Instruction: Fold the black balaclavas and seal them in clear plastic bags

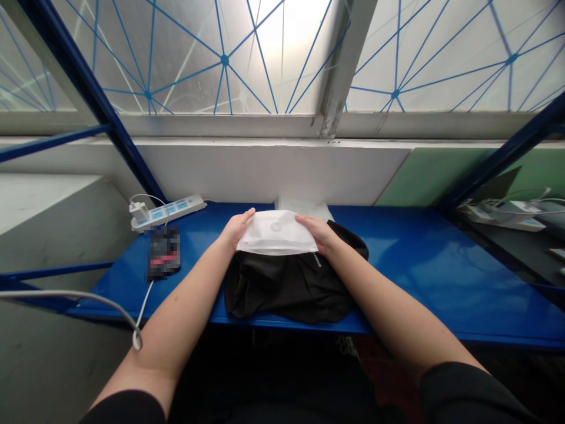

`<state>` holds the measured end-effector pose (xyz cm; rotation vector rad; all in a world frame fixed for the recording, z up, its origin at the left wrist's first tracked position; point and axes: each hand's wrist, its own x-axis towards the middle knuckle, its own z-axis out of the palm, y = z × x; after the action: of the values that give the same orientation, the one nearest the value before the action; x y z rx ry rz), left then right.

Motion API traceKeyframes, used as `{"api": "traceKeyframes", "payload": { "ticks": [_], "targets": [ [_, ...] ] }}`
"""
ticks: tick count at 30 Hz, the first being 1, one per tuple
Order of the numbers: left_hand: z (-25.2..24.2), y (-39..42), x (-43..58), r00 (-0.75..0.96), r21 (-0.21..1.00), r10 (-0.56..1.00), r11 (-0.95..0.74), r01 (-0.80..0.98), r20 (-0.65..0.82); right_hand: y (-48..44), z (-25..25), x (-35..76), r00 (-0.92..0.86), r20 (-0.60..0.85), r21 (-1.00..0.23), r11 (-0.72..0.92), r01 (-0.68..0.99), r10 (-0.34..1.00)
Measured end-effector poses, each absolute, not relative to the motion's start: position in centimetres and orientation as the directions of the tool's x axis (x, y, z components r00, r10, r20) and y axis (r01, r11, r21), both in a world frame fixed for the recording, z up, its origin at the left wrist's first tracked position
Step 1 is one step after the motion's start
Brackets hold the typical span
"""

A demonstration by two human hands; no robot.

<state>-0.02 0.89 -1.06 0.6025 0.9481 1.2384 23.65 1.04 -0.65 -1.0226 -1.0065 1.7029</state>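
Observation:
Between my two hands is a white, soft-looking flat packet (278, 234) with a faint round mark in its middle. My left hand (237, 229) grips its left end, thumb on top. At the right end my right hand (318, 232) closes on it the same way. The fingers underneath are hidden. Below and behind the packet, a black cloth bag (291, 288) with small white lettering lies on the blue desk (410, 265). Part of a whitish flat object (309, 208) shows behind the packet, against the wall; I cannot tell what it is.
To the left lie a white power strip (176, 211) with a plug in it and a blurred dark device (163, 253) with a cable. A white cable (88, 294) loops near my left forearm. Blue metal posts (88, 88) frame the desk; another power strip (507, 217) sits far right.

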Motion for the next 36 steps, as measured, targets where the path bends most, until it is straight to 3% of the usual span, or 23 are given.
{"api": "traceKeyframes", "payload": {
  "ticks": [3, 9, 12, 15, 17, 19, 23, 27, 30, 33, 36],
  "targets": [
    [-1.0, 0.8, -0.3, 0.027, 0.875, 0.963, 0.256, -0.412, -0.270, 1.2, -0.6, 23.8, -0.172, -0.224, -0.904, -0.270, -0.332, 0.959],
    [-0.1, 0.7, -0.6, 0.044, 0.873, 0.981, 0.190, -0.449, -0.190, 1.7, -0.6, 24.1, -0.071, -0.119, -0.918, -0.137, -0.372, 0.990],
    [-0.2, 1.0, -0.7, -0.063, 0.864, 0.981, 0.131, -0.485, -0.184, 1.5, -0.6, 24.2, -0.154, -0.075, -0.914, -0.130, -0.385, 0.985],
    [-0.5, 1.4, -0.8, -0.194, 0.844, 0.964, 0.054, -0.533, -0.184, 1.3, -0.7, 24.3, -0.347, -0.159, -0.906, -0.277, -0.321, 0.924],
    [-0.7, 1.6, -0.9, -0.260, 0.837, 0.951, -0.002, -0.547, -0.168, 1.2, -0.7, 24.2, -0.374, -0.219, -0.900, -0.334, -0.279, 0.901],
    [-0.7, 1.6, -0.8, -0.293, 0.835, 0.946, -0.046, -0.548, -0.140, 1.2, -0.6, 24.2, -0.306, -0.211, -0.915, -0.297, -0.272, 0.928],
    [-0.5, 1.3, -0.5, -0.294, 0.858, 0.952, -0.076, -0.508, -0.090, 2.2, 0.3, 25.5, -0.095, -0.063, -0.967, -0.084, -0.239, 0.993],
    [-0.8, 1.0, -0.1, -0.304, 0.958, 0.952, -0.103, -0.269, 0.016, 4.7, 0.4, 29.1, 0.194, 0.043, -0.992, 0.065, -0.107, 0.980],
    [-1.1, 0.4, 0.2, -0.264, 0.978, 0.943, -0.180, 0.110, 0.203, 6.5, -0.9, 31.7, 0.352, 0.012, -0.990, -0.039, 0.138, 0.936],
    [-0.6, -1.0, 0.5, 0.050, 0.757, 0.907, -0.379, 0.532, 0.419, 7.5, -2.5, 32.8, 0.433, 0.053, -0.861, -0.178, 0.476, 0.900],
    [0.5, -2.6, 0.7, 0.437, 0.510, 0.815, -0.579, 0.636, 0.380, 7.8, -3.3, 33.0, 0.440, 0.141, -0.768, -0.183, 0.614, 0.887]
  ]
}}
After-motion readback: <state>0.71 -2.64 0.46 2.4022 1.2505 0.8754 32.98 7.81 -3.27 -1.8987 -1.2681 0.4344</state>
